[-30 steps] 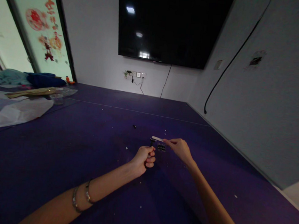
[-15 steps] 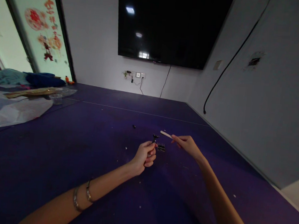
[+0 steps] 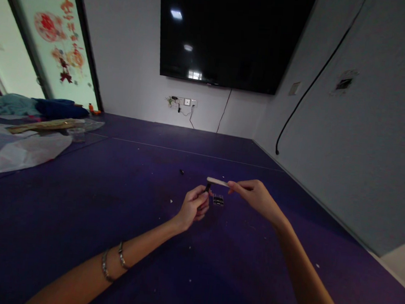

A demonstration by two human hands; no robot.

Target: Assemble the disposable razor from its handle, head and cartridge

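My left hand is closed on a small dark piece, held upright with its top sticking out above the fingers. What kind of piece it is I cannot make out. My right hand pinches one end of a pale flat wooden stick. The stick's rounded far end lies at the top of the dark piece; whether they touch I cannot tell. Just right of my left hand, a small black rectangular object with fine details rests on the purple surface.
A short black cylinder lies beyond my left hand, and a tiny white scrap to its left. White plastic sheeting and blue cloth lie at far left. A black cable hangs along the right wall.
My right hand has brought the stick leftward, so its far end now meets the dark piece in view. My left hand has shifted slightly left and its grip has turned a little.
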